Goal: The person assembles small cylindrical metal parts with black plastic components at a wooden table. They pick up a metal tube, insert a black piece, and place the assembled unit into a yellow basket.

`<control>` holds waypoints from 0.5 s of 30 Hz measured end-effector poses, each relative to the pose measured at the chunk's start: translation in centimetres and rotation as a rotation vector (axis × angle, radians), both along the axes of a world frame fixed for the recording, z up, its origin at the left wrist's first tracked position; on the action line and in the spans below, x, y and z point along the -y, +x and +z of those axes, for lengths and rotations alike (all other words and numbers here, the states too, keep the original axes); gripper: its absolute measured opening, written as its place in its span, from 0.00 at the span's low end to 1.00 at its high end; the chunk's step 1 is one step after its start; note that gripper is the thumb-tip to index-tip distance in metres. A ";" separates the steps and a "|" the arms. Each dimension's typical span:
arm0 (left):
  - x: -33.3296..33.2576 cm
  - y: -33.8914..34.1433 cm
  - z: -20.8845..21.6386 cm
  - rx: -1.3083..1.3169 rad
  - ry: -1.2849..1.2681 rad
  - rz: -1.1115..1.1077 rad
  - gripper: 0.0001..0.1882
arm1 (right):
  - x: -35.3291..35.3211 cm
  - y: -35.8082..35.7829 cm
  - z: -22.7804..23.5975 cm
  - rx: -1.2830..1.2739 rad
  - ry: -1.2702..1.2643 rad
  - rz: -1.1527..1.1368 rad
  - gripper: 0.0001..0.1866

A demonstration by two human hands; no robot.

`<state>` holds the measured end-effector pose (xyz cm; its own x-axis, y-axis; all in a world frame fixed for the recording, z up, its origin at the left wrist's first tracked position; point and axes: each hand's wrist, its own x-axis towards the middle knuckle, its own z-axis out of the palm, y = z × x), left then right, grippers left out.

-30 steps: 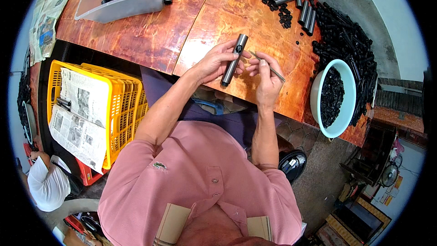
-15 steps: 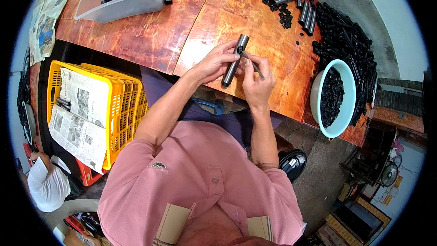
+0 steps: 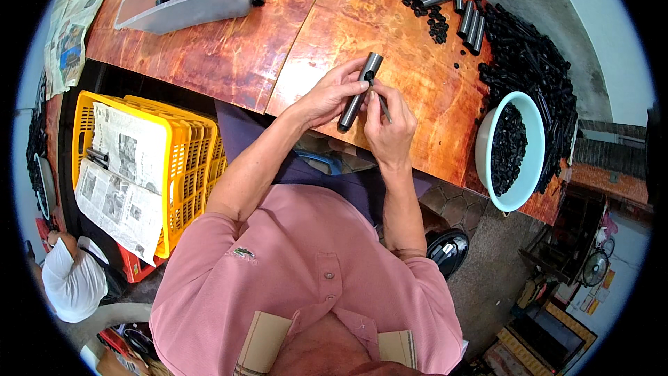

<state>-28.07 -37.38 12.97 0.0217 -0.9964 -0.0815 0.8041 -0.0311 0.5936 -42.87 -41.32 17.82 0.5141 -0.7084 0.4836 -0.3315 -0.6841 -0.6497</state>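
- Left hand (image 3: pixel 325 102) pinches the grey tube (image 3: pixel 353 108) between thumb and fingers, and there it is, tilted above the near edge of the worktop (image 3: pixel 438 118)!
- Right hand (image 3: pixel 392 131) pinches a slim rod (image 3: pixel 385 106), tip right by the tube's side hole (image 3: pixel 369 76); contact, I can't tell.
- This tube looks stiff, fairly light, smooth enough to slip; mid-length seems the surest hold, fingers clear of that hole.

The basin (image 3: pixel 534 150) (pieces (image 3: pixel 508 150) inside) sits right of the tube (image 3: pixel 353 108).
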 end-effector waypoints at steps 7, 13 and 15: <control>0.1 -0.1 0.0 0.070 -0.030 0.011 0.35 | -0.4 0.3 0.0 -0.013 -0.141 0.008 0.07; 0.1 0.0 -0.4 0.074 -0.010 -0.011 0.32 | -0.7 0.0 -0.2 0.026 -0.017 0.007 0.04; 0.0 0.1 -0.4 0.055 -0.013 -0.025 0.31 | -0.8 0.2 0.1 0.062 -0.028 0.023 0.04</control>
<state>-27.97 -37.35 12.53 0.0007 -0.9977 -0.0683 0.7692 -0.0431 0.6376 -42.70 -40.54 17.95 0.4983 -0.6828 0.5343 -0.2756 -0.7090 -0.6491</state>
